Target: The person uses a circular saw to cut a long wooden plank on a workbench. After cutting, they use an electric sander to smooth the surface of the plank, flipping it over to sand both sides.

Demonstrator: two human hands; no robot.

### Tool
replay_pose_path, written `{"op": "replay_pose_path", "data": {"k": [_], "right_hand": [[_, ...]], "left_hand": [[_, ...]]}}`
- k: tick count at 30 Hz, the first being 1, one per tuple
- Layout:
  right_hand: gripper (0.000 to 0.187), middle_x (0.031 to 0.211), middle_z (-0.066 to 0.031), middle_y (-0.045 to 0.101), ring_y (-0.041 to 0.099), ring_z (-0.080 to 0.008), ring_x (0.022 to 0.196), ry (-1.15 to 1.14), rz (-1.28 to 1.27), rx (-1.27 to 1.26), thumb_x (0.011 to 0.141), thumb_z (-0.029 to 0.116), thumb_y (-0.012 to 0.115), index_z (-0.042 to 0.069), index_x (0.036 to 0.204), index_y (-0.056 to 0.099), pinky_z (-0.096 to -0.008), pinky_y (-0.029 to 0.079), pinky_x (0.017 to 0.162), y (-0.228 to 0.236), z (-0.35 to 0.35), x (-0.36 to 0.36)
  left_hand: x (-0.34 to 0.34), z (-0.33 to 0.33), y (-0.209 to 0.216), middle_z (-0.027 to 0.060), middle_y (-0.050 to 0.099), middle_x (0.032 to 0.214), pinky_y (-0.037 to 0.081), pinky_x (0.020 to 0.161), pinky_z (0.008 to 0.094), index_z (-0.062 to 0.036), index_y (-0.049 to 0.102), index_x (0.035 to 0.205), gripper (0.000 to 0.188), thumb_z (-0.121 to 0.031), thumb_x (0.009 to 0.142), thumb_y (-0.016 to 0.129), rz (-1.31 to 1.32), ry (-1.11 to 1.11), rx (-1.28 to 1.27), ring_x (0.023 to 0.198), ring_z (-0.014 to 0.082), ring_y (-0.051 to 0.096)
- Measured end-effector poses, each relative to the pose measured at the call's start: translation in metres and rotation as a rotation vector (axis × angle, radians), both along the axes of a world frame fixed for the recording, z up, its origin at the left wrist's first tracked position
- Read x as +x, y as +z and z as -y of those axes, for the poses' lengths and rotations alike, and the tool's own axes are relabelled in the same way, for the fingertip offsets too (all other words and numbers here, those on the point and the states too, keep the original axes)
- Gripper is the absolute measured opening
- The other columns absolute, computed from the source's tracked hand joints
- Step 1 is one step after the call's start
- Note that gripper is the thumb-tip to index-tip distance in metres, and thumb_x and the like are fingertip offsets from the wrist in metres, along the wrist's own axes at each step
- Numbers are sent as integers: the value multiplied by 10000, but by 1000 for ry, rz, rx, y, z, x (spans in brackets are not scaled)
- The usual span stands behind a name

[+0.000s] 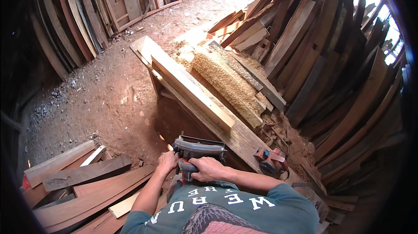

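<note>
Close in front of my body I hold a circular saw (200,146) with a grey, curved blade guard. My right hand (209,168) is wrapped round its red and black handle (187,166). My left hand (167,162) is closed at the saw's left side, its fingers partly hidden. Just beyond the saw, a pale squared timber (191,88) lies lengthwise on a long plank bench (246,145). The saw is held beside the near end of this timber, apart from it. A red and black power tool (273,162), seemingly an electric planer, rests on the bench to the right.
Sawdust-covered boards (226,77) lie beyond the bench. Tall planks lean along the right (305,55) and at the back left (78,16). Loose boards (91,171) are piled at my near left. Shavings and scraps litter the dirt floor (109,95).
</note>
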State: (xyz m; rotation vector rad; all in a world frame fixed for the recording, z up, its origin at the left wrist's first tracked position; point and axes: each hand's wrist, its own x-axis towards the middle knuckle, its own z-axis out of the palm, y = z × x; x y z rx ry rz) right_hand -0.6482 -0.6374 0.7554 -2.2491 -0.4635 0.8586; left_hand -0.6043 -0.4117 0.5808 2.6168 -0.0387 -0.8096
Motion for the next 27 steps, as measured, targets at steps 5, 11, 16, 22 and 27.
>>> {"op": "replay_pose_path", "data": {"k": [5,11,16,22,27], "right_hand": [[403,1052,-287,749,713,-468,1061,42,54,12,878,256,673,-4,1186,661,-572,527,957,0,38,-16],[412,1032,-290,749,718,-477,1035,98,113,28,861,264,696,-8,1168,661,-574,543,944,0,95,-31],[417,999,-297,747,721,-495,995,-3,146,24,838,274,718,-5,1144,666,-586,556,917,-3,144,-43],[454,995,-293,753,729,-491,974,-72,174,21,817,278,726,30,1196,693,-562,586,906,-24,184,-53],[471,988,-299,754,729,-486,981,-107,147,66,796,238,745,3,1203,707,-548,585,907,-32,202,-57]], "left_hand": [[-20,34,-4,317,758,1080,564,946,586,34,785,1075,599,-503,1065,520,45,52,32,1064,486,735],[-49,74,-50,328,756,1048,553,874,561,65,752,1068,628,-499,1064,478,10,223,-334,987,491,739],[-58,131,-44,286,758,972,551,864,526,50,698,982,541,-488,983,645,-34,691,-429,950,451,732],[-77,187,13,297,733,936,550,813,573,-25,665,944,355,-367,963,757,366,384,-181,950,502,712],[-91,213,2,256,732,888,561,795,563,-47,655,1028,331,-340,949,785,500,404,-260,913,490,721]]}}
